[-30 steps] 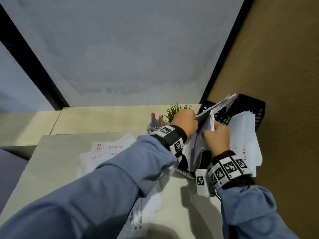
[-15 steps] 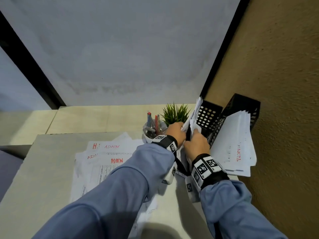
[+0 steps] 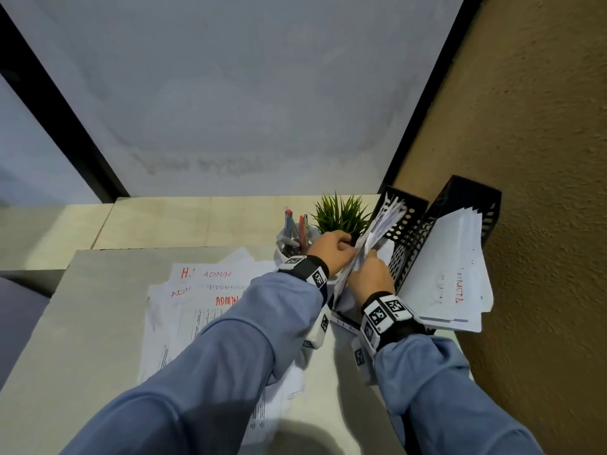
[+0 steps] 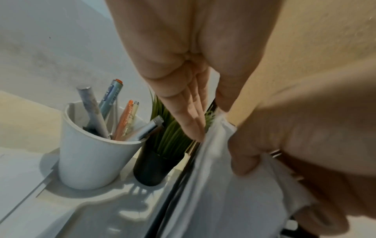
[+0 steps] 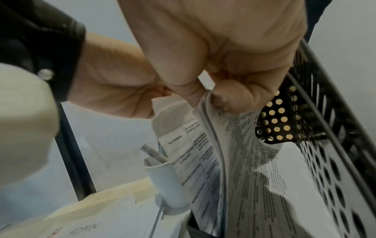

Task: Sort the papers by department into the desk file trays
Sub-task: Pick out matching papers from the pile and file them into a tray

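Head view: both hands (image 3: 353, 261) hide the papers' (image 3: 377, 229) lower half.

At right of frame we are seeing black perforated plastic file trays (image 3: 410, 224); at centre, white paper sheets with red lettering (image 3: 210, 284); below, blue sleeves (image 3: 230, 349) wearing black-and-white checker-marked wristbands (image 3: 384, 315).

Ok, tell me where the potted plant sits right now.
In the head view the potted plant stands at the desk's far edge, between the white pen cup on its left and the black file tray on its right, just beyond the left hand.
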Action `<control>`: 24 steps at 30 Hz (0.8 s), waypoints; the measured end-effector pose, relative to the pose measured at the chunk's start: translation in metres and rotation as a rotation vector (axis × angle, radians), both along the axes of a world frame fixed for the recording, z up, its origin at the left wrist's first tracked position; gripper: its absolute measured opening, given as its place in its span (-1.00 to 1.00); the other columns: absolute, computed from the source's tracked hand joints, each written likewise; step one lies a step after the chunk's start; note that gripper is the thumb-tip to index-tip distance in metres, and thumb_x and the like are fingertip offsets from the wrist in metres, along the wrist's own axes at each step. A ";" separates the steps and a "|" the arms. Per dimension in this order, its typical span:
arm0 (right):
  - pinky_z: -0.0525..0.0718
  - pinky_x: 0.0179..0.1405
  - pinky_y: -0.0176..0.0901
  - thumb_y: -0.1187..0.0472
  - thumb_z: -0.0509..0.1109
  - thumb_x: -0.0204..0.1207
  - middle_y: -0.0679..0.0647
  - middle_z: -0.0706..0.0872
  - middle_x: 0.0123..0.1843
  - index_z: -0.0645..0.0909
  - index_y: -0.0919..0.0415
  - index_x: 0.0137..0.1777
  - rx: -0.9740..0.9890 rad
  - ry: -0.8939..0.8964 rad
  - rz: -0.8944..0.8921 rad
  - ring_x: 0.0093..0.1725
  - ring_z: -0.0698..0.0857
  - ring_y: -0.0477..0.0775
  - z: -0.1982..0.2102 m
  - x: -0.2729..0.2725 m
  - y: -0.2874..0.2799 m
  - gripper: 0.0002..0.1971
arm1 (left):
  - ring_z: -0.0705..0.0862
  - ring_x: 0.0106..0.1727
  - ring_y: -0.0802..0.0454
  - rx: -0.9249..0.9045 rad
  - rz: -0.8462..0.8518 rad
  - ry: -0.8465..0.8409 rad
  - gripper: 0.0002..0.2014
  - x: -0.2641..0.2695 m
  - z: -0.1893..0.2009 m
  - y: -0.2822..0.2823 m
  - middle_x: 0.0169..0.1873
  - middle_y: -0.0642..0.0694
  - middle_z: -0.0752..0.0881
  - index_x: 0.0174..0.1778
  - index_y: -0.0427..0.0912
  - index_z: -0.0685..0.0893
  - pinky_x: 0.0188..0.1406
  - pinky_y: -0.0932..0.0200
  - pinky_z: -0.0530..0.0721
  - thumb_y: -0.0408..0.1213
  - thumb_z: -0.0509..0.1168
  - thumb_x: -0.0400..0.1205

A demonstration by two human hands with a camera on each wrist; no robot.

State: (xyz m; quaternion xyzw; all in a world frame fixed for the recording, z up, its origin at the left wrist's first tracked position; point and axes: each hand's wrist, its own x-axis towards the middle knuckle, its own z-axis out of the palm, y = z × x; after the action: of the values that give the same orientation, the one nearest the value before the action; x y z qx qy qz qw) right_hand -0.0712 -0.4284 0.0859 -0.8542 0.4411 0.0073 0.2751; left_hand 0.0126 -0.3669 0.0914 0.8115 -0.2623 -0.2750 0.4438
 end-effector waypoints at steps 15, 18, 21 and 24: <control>0.60 0.23 -0.08 0.27 0.27 0.52 0.24 0.66 0.22 0.54 0.30 0.31 0.324 -0.009 0.135 0.19 0.65 0.19 -0.077 -0.027 0.111 -0.65 | 0.51 0.31 -0.31 0.700 0.636 0.128 -0.56 0.002 -0.115 0.253 0.34 -0.34 0.46 0.37 -0.33 0.41 0.27 -0.08 0.52 -0.28 0.26 0.59; 0.58 0.08 -0.08 0.28 0.31 0.50 0.25 0.64 0.02 0.58 0.37 0.05 0.355 0.030 0.095 0.02 0.63 0.19 -0.088 -0.028 0.126 -0.81 | 0.48 0.34 -0.30 0.673 0.638 0.112 -0.51 -0.007 -0.122 0.269 0.37 -0.33 0.42 0.42 -0.32 0.37 0.28 -0.08 0.50 -0.25 0.26 0.60; 0.39 -0.27 -0.16 0.32 0.30 0.45 0.05 0.39 -0.36 0.31 0.21 -0.38 0.383 0.023 0.058 -0.30 0.40 0.05 -0.096 -0.028 0.135 -0.75 | 0.52 0.34 -0.28 0.557 0.641 0.143 -0.47 -0.011 -0.125 0.274 0.38 -0.30 0.45 0.44 -0.31 0.36 0.31 -0.07 0.52 -0.20 0.30 0.59; 0.44 -0.14 -0.21 0.31 0.35 0.44 0.01 0.50 -0.29 0.46 0.11 -0.32 0.386 0.040 0.090 -0.18 0.53 0.08 -0.101 -0.028 0.140 -0.83 | 0.55 0.35 -0.25 0.501 0.644 0.210 -0.42 -0.016 -0.126 0.276 0.38 -0.29 0.52 0.43 -0.29 0.35 0.33 -0.05 0.53 -0.15 0.36 0.55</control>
State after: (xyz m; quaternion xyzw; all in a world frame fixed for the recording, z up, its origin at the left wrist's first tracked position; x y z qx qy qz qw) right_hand -0.0990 -0.2885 -0.0152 -0.8043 0.3982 0.1208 0.4242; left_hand -0.0039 -0.0912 -0.0347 0.9024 0.1264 -0.2588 0.3205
